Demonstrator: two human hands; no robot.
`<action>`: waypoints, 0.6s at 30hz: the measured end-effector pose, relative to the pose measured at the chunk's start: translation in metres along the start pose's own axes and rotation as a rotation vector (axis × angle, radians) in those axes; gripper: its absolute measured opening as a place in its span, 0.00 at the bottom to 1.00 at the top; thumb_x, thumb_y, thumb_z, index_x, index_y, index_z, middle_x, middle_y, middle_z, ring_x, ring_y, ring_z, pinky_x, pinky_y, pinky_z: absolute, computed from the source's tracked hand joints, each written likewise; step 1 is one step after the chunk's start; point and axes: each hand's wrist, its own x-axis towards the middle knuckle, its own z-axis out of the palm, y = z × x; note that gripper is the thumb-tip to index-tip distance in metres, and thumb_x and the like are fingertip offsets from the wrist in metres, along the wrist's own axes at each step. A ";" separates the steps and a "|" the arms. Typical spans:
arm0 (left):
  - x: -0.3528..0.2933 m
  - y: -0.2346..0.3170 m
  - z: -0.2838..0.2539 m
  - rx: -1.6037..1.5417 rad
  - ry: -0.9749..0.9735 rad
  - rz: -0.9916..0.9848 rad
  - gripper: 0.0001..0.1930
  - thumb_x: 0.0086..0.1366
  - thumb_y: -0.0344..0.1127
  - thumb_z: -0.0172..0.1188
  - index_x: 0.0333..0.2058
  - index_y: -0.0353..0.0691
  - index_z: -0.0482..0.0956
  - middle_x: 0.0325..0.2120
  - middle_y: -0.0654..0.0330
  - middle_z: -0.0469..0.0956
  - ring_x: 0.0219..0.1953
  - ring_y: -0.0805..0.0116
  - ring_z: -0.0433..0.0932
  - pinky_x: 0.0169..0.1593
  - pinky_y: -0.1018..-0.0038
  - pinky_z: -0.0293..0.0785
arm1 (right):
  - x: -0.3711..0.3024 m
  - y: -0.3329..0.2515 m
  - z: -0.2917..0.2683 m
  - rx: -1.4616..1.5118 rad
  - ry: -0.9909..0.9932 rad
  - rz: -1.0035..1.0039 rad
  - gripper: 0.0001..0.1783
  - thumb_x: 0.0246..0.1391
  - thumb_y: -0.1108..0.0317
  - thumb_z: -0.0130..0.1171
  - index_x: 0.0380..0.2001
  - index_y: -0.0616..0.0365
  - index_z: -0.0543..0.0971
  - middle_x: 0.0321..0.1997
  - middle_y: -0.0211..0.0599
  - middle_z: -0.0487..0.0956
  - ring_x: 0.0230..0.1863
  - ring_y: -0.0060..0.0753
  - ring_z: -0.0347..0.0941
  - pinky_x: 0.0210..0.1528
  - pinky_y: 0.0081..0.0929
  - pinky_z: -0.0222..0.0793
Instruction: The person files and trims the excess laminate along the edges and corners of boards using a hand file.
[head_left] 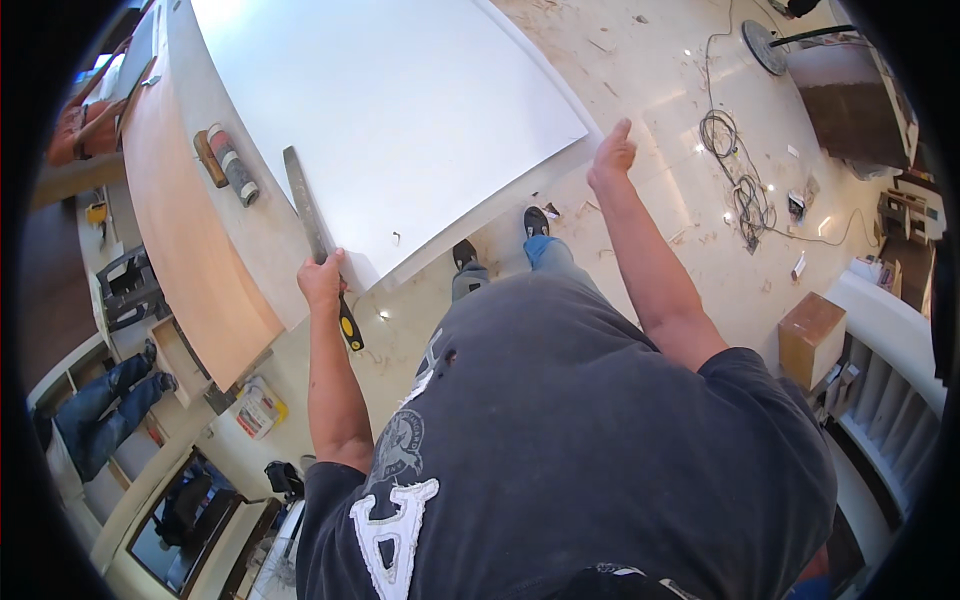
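My left hand is closed round a hand saw where its long grey blade meets the black and yellow handle. The blade points away from me, along the left edge of a large white sheet. The sheet lies on a pale board that sticks out past its near and right edges. Beside the near right corner of the board is my right hand, holding nothing that I can see, its fingers partly stretched out. A small light scrap rests on the sheet.
Left of the sheet lie a red and grey cylinder and a brown wooden piece, beside a thin plywood sheet. A cable coils on the littered floor. A wooden box stands right. People are at the left.
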 end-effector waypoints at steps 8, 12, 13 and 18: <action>-0.016 -0.003 0.008 -0.006 0.016 0.019 0.20 0.58 0.44 0.70 0.27 0.28 0.77 0.18 0.55 0.75 0.13 0.67 0.73 0.14 0.70 0.69 | -0.046 -0.004 0.016 0.621 -0.254 0.449 0.44 0.68 0.36 0.34 0.63 0.71 0.63 0.65 0.52 0.69 0.62 0.49 0.70 0.62 0.41 0.71; -0.005 -0.022 0.014 -0.013 0.043 0.108 0.24 0.58 0.48 0.70 0.26 0.26 0.78 0.19 0.53 0.77 0.17 0.63 0.76 0.20 0.67 0.72 | -0.069 0.015 0.033 0.379 -0.067 0.375 0.44 0.67 0.36 0.34 0.62 0.72 0.64 0.64 0.54 0.69 0.61 0.50 0.71 0.61 0.41 0.71; -0.001 -0.026 0.020 -0.017 0.033 0.114 0.24 0.58 0.48 0.70 0.26 0.26 0.78 0.19 0.53 0.77 0.17 0.63 0.76 0.20 0.67 0.72 | -0.071 0.026 0.034 0.406 -0.088 0.383 0.44 0.67 0.36 0.34 0.61 0.72 0.64 0.64 0.54 0.69 0.61 0.49 0.71 0.61 0.41 0.71; 0.006 -0.034 0.016 -0.004 -0.023 0.093 0.25 0.58 0.49 0.70 0.26 0.26 0.78 0.20 0.51 0.77 0.18 0.63 0.76 0.20 0.67 0.73 | -0.131 0.053 0.038 0.553 -0.276 0.416 0.44 0.67 0.35 0.35 0.63 0.71 0.62 0.66 0.54 0.66 0.60 0.49 0.71 0.61 0.40 0.70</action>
